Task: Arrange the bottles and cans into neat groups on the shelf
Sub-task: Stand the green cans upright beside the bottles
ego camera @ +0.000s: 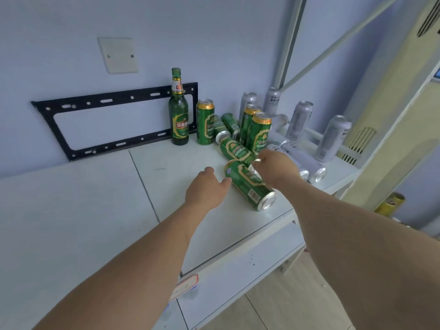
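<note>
Reaching over the white shelf (185, 160), both bare arms stretch toward a green can (250, 186) lying on its side near the front edge, silver end toward the person. The left hand (206, 189) hangs just left of it, fingers loosely spread, thumb tip at the can's wall, gripping nothing. The right hand (276, 166) curls over the can from the right; whether it grips I cannot tell. Just behind the can lies a second green can (234, 150), and right of it silver cans (307, 165) lie tipped. Farther back stand two green cans (258, 132), with more lying beside them. Left of those stand a lone green can (205, 122) and a green bottle (178, 110), uncapped, contents unclear. Silver cans (298, 120) stand far right.
</note>
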